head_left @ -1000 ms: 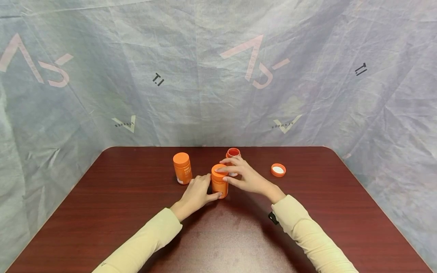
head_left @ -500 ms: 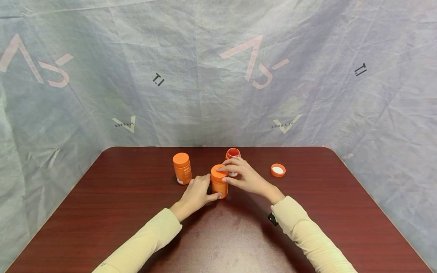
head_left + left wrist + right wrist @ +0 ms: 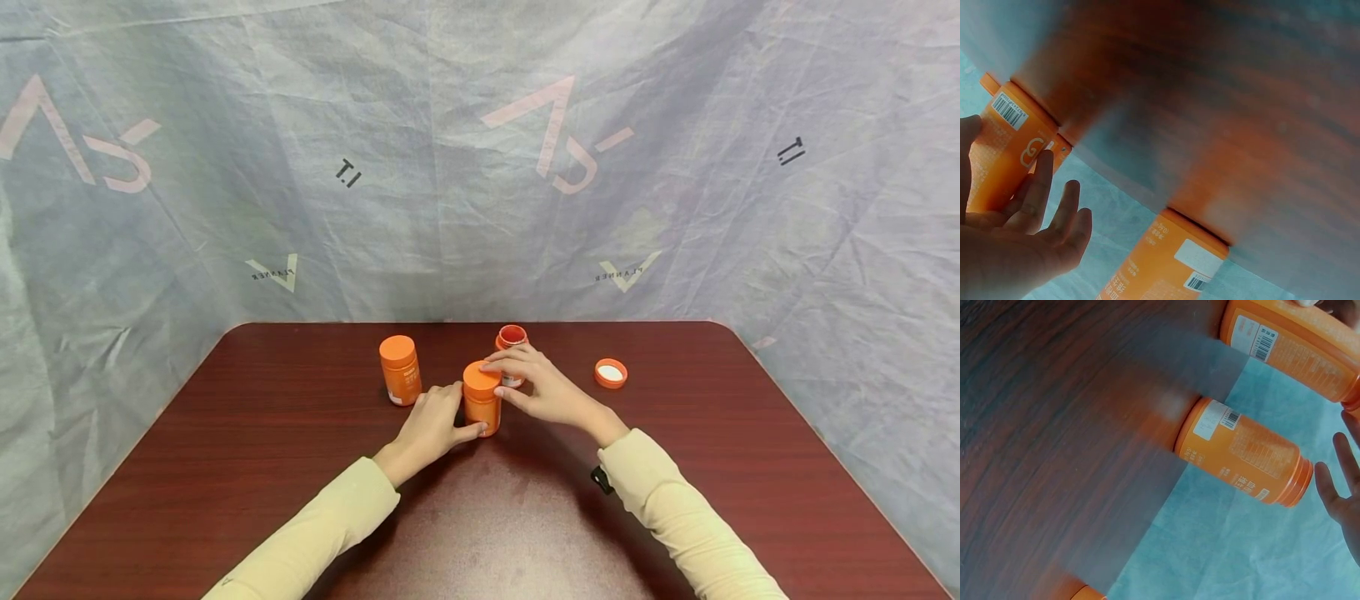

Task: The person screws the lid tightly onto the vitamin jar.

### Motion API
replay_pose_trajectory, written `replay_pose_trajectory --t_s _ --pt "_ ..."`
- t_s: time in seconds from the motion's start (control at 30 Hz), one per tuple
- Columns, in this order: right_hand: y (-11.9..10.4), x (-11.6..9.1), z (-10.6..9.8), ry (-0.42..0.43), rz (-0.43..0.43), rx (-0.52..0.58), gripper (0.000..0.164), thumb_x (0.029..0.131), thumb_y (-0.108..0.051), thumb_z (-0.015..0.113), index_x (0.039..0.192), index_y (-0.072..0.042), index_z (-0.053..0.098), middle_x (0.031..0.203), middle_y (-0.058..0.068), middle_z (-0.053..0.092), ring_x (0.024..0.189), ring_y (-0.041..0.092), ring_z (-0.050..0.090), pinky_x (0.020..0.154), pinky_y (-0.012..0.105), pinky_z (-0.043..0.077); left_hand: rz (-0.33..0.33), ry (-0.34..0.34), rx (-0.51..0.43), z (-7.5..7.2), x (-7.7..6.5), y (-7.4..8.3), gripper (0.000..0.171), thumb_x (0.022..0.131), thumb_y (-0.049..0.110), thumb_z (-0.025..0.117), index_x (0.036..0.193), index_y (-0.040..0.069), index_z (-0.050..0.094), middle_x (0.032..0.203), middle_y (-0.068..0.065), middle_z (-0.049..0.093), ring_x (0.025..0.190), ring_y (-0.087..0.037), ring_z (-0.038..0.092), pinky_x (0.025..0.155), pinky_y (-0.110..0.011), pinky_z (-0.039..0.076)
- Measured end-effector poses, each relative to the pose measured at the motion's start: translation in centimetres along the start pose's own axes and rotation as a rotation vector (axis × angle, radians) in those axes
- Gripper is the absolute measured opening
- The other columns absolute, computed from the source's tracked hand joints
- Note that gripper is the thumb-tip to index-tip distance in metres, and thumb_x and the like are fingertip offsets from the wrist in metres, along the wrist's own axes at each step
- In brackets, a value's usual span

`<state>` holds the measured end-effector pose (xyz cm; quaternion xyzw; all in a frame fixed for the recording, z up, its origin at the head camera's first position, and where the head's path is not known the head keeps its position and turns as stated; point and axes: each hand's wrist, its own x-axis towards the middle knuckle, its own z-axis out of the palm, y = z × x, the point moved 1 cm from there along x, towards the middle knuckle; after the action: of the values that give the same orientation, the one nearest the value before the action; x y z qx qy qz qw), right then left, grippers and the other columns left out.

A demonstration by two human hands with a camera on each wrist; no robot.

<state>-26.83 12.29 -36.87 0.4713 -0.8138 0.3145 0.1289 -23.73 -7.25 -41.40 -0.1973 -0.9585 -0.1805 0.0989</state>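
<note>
An orange bottle with a flat orange cap [image 3: 481, 379] stands upright at mid-table. My left hand [image 3: 426, 427] grips its body low down, thumb in front and fingers at the far left side. In the left wrist view the label and barcode of this gripped bottle [image 3: 1010, 134] show. My right hand [image 3: 542, 387] pinches the cap from the right, thumb at its near edge and a fingertip on top; its other fingers are spread. Just behind stands an uncapped bottle [image 3: 513, 336], partly hidden by the right hand. In the right wrist view this uncapped bottle [image 3: 1244, 453] shows its threaded neck.
To the left, a capped orange bottle [image 3: 401, 371] stands upright. A loose orange lid [image 3: 611, 373] lies white inside up on the right. The dark red table [image 3: 720, 433] ends at a grey cloth backdrop [image 3: 427, 233].
My right thumb and fingers have shifted slightly to the right around the cap. The left hand and the bottles keep their places.
</note>
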Motion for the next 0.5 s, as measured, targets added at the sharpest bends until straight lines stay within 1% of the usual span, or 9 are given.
replay_pose_trajectory --t_s 0.03,0.17,0.27,0.5 --pt "0.01 0.0 0.01 0.003 -0.004 -0.001 0.032 0.084 -0.015 0.065 0.115 -0.01 0.062 0.118 0.006 0.06 0.119 0.025 0.047 0.105 0.058 0.019 -0.001 0.0 -0.001 0.02 -0.02 -0.01 0.053 0.075 0.05 0.068 0.104 0.008 0.055 0.087 -0.004 0.062 0.086 -0.027 0.057 0.078 -0.043 0.044" --pt "0.14 0.02 0.02 0.033 -0.02 -0.01 0.03 0.082 -0.016 0.068 0.111 -0.01 0.064 0.115 0.006 0.061 0.114 0.025 0.05 0.103 0.053 0.026 -0.002 0.001 -0.005 0.09 -0.04 -0.04 0.053 0.075 0.049 0.068 0.105 0.008 0.055 0.087 -0.004 0.062 0.087 -0.027 0.057 0.079 -0.043 0.043" --pt "0.23 0.02 -0.02 0.047 -0.024 -0.017 0.031 0.08 -0.018 0.07 0.108 -0.01 0.064 0.113 0.005 0.061 0.112 0.023 0.051 0.099 0.048 0.031 -0.004 -0.001 -0.003 0.09 -0.04 -0.04 0.052 0.075 0.049 0.068 0.105 0.008 0.055 0.087 -0.004 0.062 0.087 -0.027 0.057 0.079 -0.043 0.044" --pt "0.32 0.14 0.02 0.049 -0.012 -0.012 0.032 0.078 -0.022 0.072 0.107 -0.011 0.064 0.111 0.003 0.061 0.11 0.019 0.051 0.094 0.043 0.034 -0.003 -0.005 0.005 -0.05 0.02 0.03 0.052 0.075 0.049 0.068 0.105 0.008 0.055 0.087 -0.004 0.062 0.085 -0.026 0.057 0.079 -0.042 0.044"
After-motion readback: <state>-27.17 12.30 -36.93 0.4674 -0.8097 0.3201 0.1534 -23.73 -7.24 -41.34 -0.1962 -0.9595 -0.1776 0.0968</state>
